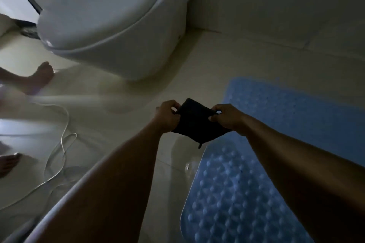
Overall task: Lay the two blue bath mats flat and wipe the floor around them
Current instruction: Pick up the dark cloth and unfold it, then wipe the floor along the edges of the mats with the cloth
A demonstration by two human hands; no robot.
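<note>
A small dark cloth [197, 122] hangs above the floor, stretched between both hands. My left hand [167, 115] pinches its left corner and my right hand [227, 117] pinches its right corner. One blue bath mat [306, 110] lies flat at the right, near the wall. A second blue mat [233, 193] with round bumps lies flat below it, closer to me; my right forearm covers part of it. The pale tiled floor [128, 124] looks wet, with a shiny patch beside the nearer mat.
A white toilet [110, 25] stands at the upper left, close to the far mat. A thin white cable [63, 144] loops over the floor at the left. A bare foot [39, 79] stands by the toilet and another foot [7, 163] at the left edge.
</note>
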